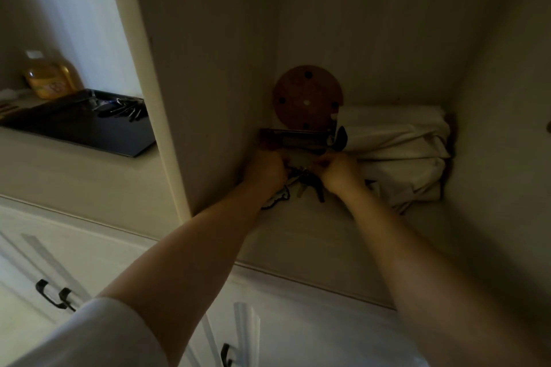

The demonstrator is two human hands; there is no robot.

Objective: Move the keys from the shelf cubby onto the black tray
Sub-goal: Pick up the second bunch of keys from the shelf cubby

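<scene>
Both arms reach deep into the dim shelf cubby [313, 235]. A bunch of dark keys [307, 185] hangs between my left hand [265, 170] and my right hand [340, 171], just above the cubby floor. The fingers of both hands are closed around the top of the bunch. A dark cord or lanyard [278, 198] trails under my left wrist. The black tray [89, 131] lies on the counter to the left, outside the cubby wall, with another bunch of keys [122, 109] on its far side.
Behind my hands stand a round brown disc with holes [307, 97] and a dark flat box [295, 138]. Folded white cloth [399, 152] fills the cubby's right back. A yellow bottle [50, 74] stands behind the tray. White cabinet doors with black handles [53, 295] are below.
</scene>
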